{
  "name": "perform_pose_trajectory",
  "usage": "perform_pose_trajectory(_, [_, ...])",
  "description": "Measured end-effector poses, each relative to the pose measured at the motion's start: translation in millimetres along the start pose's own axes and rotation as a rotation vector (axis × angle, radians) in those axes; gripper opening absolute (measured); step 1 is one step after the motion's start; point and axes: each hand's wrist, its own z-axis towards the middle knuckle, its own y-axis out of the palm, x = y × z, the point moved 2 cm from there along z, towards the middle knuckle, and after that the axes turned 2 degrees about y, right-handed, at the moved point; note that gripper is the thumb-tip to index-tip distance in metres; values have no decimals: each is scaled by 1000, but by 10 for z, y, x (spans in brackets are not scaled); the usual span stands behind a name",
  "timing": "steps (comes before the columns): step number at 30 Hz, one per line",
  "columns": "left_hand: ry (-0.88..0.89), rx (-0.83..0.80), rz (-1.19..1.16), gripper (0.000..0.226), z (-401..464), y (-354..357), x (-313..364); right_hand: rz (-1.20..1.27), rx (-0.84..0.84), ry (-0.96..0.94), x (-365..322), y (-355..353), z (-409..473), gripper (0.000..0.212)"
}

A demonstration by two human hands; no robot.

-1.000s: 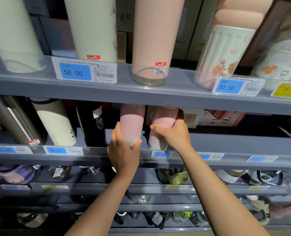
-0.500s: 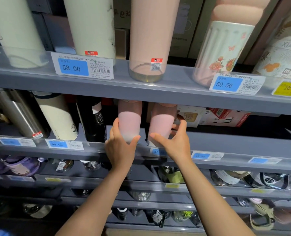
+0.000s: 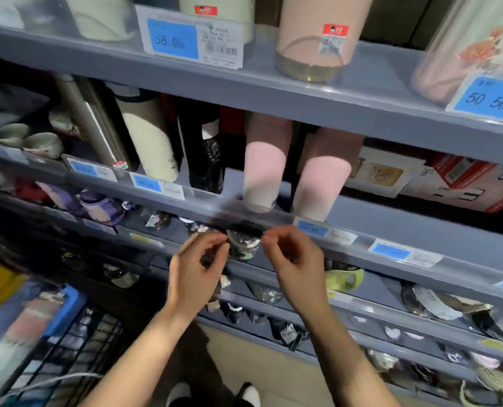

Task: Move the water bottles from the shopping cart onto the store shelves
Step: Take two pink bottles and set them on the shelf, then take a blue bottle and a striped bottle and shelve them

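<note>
both hands have been drawn back from the two pink bottles and down below the shelf edge since the earlier frame, and the camera has been tipped lower and to the left, so that a cart is now seen.

in the head view, the left hand (image 3: 199,277) is held in the air in front of the lower shelves, its fingers loosely curled and nothing held in them. the right hand (image 3: 296,267) is held just beside it in the same way, loosely curled and empty. the two hands are near each other but apart.

the left pink bottle (image 3: 263,168) and the right pink bottle (image 3: 322,179) are left standing side by side on the middle shelf (image 3: 420,227), behind its clear front rail, above the hands and untouched. a cream bottle (image 3: 149,142) and a steel bottle (image 3: 93,124) are seen further left on the same shelf. the shopping cart (image 3: 68,348) is seen at the lower left, blurred, with a blue-edged box (image 3: 35,315) in it.
</note>
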Motion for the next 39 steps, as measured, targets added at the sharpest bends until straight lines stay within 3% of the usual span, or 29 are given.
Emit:
perform_pose_trajectory(2, [-76, -5, 68, 5, -156, -283, -249, 13, -154, 58, -2, 355, -65, 9])
perform_pose_trajectory(5, [-227, 44, 102, 25, -445, -863, -629, 20, -395, 116, -21, 1007, -217, 11])
perform_pose_trajectory(7, [-322, 73, 119, 19, -613, -1167, -822, 17, -481, 155, -13, 1323, -308, 6])
perform_pose_trajectory(9, [-444, 140, 142, 5, -869, -1637, -1076, 50, -600, 220, -27, 1845, -460, 15])
perform_pose_trajectory(13, [-621, 285, 124, 9, -1334, -2625, -1607, 127, -770, 447, -97, 2958, -895, 16])
perform_pose_trajectory(20, [-865, 132, 156, 19, -1622, -3694, -2812, 46, -806, 846, 27, 4425, -1378, 15])
perform_pose_trajectory(25, [-916, -110, 290, 51, -1478, -3725, -3683, -19, -724, 983, 244, 4881, -1505, 21])
perform_pose_trajectory(28, [-938, -230, 311, 61, -1413, -3617, -4053, -87, -711, 1044, 340, 5091, -1526, 12])
perform_pose_trajectory(31, [-935, -380, 301, 65, -1416, -3482, -4355, -170, -723, 1093, 452, 5192, -1543, 36])
perform_pose_trajectory(37, [-876, -481, 322, 105, -1421, -3329, -4671, -192, -637, 1182, 578, 5163, -1508, 44])
perform_pose_trajectory(39, [-854, -449, 313, 100, -1428, -3317, -4722, -208, -626, 1182, 612, 5162, -1519, 57])
